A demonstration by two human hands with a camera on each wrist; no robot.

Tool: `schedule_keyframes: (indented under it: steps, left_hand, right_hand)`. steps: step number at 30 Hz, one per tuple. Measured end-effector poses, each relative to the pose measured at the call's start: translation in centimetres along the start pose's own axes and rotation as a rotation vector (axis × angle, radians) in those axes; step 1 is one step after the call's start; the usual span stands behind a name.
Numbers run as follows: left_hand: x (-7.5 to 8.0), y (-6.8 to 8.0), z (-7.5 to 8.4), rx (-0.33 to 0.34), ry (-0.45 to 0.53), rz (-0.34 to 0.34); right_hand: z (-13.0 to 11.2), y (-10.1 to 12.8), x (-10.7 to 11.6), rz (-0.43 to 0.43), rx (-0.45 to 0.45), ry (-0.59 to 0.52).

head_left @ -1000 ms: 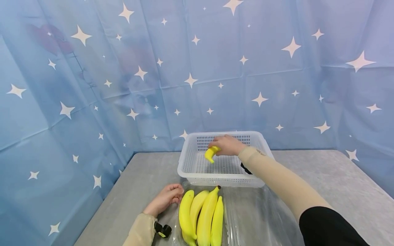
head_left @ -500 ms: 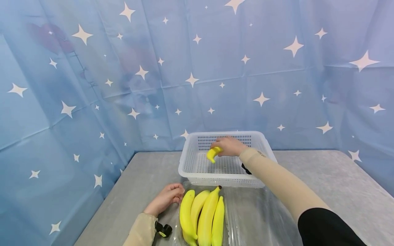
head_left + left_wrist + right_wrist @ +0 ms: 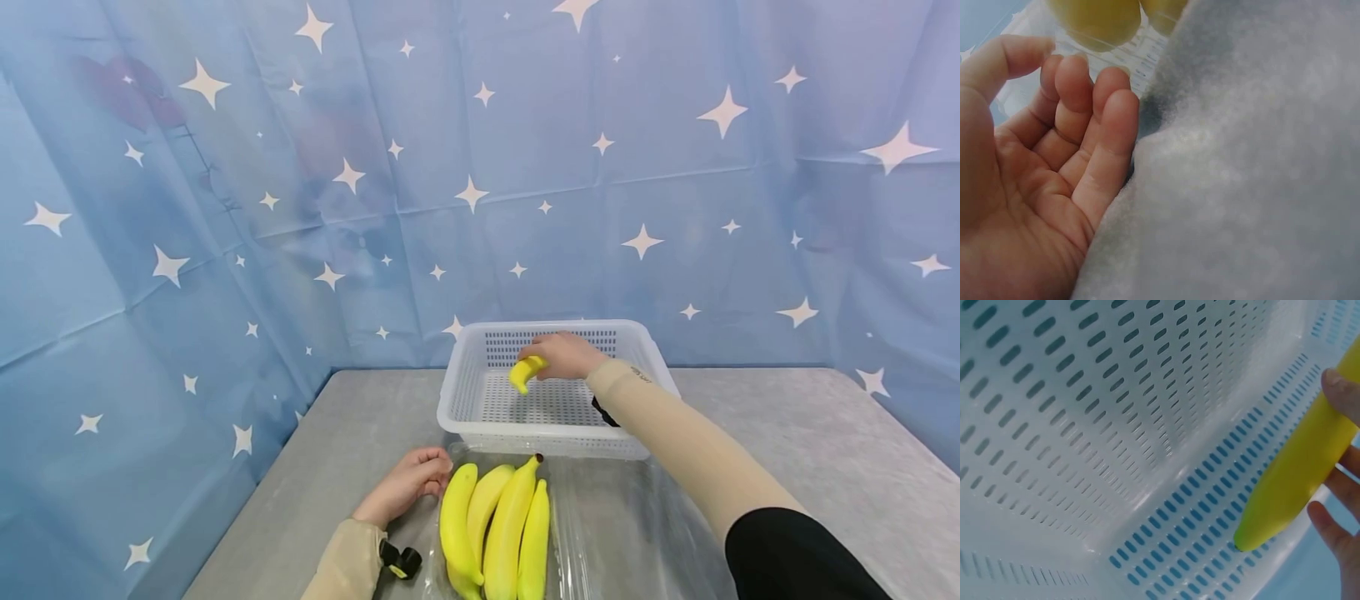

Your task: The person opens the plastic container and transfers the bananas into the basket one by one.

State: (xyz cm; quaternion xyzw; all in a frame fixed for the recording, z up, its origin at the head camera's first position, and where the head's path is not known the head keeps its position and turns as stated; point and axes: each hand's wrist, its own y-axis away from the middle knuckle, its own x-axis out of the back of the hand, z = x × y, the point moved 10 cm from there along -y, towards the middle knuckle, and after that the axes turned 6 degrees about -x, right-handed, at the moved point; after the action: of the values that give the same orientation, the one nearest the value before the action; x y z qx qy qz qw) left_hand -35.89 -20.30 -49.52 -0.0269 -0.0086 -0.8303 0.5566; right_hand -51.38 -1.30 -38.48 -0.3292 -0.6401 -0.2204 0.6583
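My right hand (image 3: 567, 356) grips a yellow banana (image 3: 527, 372) inside the white perforated basket (image 3: 517, 429). In the right wrist view the thumb and fingers wrap the banana (image 3: 1300, 478) from the right, and its tip points down toward the basket floor. By the near left, my left hand (image 3: 408, 482) pinches the edge of a clear plastic bag (image 3: 607, 517) between thumb and fingertips. Several bananas (image 3: 513, 525) lie side by side on the bag, right beside that hand. In the left wrist view the fingers (image 3: 1119, 122) are curled, with blurred yellow banana ends above them.
A grey table (image 3: 772, 425) lies beneath everything, its left edge running down toward me. Behind it hangs a blue curtain (image 3: 420, 208) with white stars. The basket's front wall stands right behind the bag.
The whole view shifts slightly right. The banana in my right hand tilts and rises a little within the basket; the left hand and the other bananas keep their places.
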Motion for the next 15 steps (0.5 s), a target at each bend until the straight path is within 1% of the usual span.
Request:
schedule_keyframes:
  steps: [8,15]
  left_hand:
    - [-0.13,0.08,-0.01,0.009,0.004,-0.014]
    - [-0.1,0.04,-0.04,0.015,0.011,-0.009]
  right_hand:
    - [0.59,0.16,0.07,-0.018,-0.039,-0.01]
    - [0.9,0.26,0.01,-0.035,-0.073,-0.031]
